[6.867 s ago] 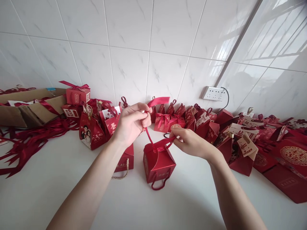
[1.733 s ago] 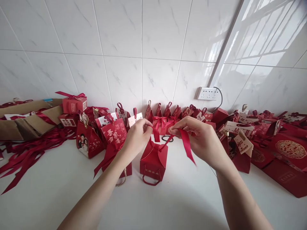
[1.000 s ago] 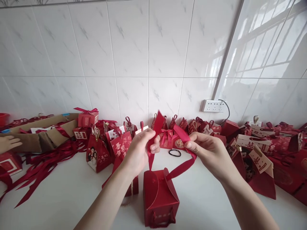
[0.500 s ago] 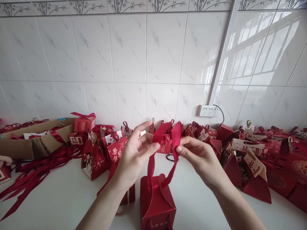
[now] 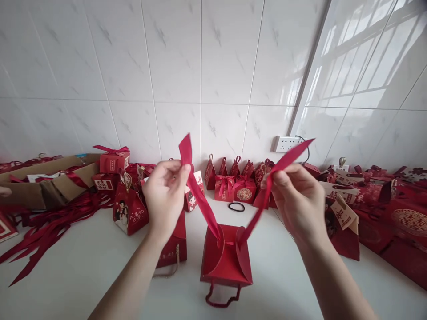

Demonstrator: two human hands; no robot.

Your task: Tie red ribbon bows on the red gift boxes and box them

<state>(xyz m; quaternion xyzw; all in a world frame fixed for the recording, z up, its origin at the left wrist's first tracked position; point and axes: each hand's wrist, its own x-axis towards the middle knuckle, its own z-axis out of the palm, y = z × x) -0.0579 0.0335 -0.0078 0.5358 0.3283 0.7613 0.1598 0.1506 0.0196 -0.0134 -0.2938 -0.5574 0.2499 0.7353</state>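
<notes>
A red box (image 5: 230,262) stands on the white table in front of me, its curved top flaps folded inward and a dark red cord handle at its near side. Red ribbon (image 5: 204,200) passes through the flaps, and its two ends rise apart in a V. My left hand (image 5: 168,195) pinches one end between thumb and fingers, up and left of the box. Up and right of it, my right hand (image 5: 295,195) pinches the other end, whose tip points to the upper right. Neither hand touches the box.
Several finished red boxes (image 5: 245,189) line the tiled wall, beside a black ring (image 5: 236,206). A cardboard carton (image 5: 20,195) and loose ribbons (image 5: 50,235) lie left, where another person's hand (image 5: 4,191) shows. More red boxes (image 5: 400,218) crowd the right. A socket strip (image 5: 288,143) is behind.
My hands have moved apart, spreading the ribbon ends wide. The box appears higher in view, with its top more visible. The view has tilted down a little.
</notes>
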